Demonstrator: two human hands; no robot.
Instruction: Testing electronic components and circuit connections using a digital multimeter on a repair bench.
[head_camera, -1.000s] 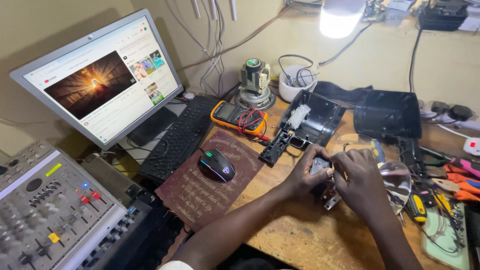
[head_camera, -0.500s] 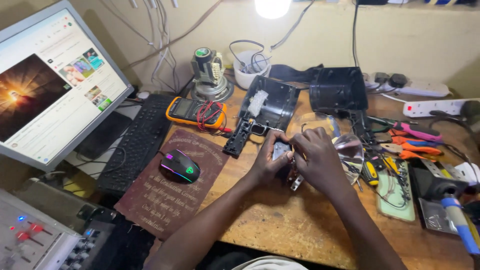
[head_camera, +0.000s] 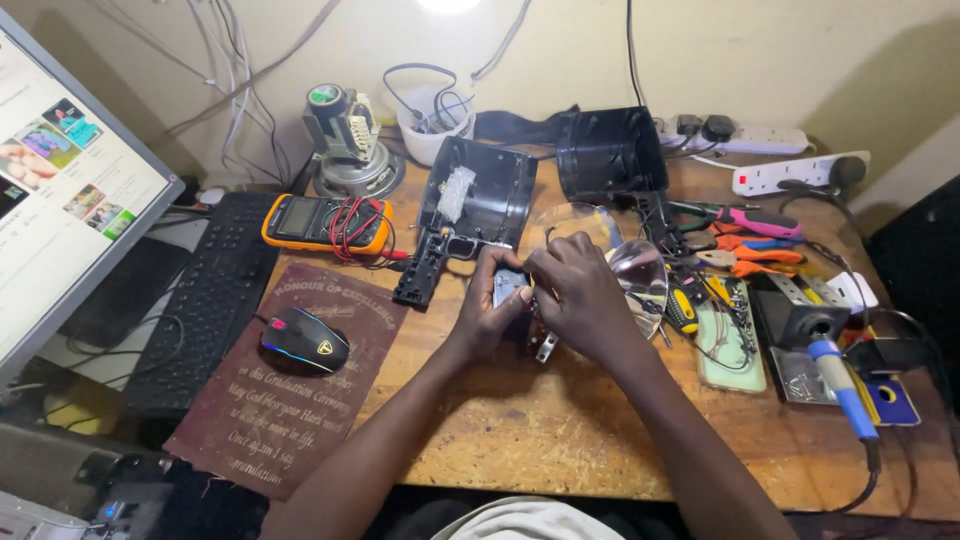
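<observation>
Two hands, the left hand (head_camera: 487, 310) and the right hand (head_camera: 583, 297), meet on one small device (head_camera: 510, 287). On the tabletop (head_camera: 520, 430) lie one multimeter (head_camera: 325, 224), one mouse (head_camera: 304, 340), one keyboard (head_camera: 205, 300), one monitor (head_camera: 60, 210), two black housings (head_camera: 480, 200) (head_camera: 610, 150), two power strips (head_camera: 740, 133) (head_camera: 795, 172), one white cup (head_camera: 432, 130) and one soldering iron (head_camera: 840, 385).
</observation>
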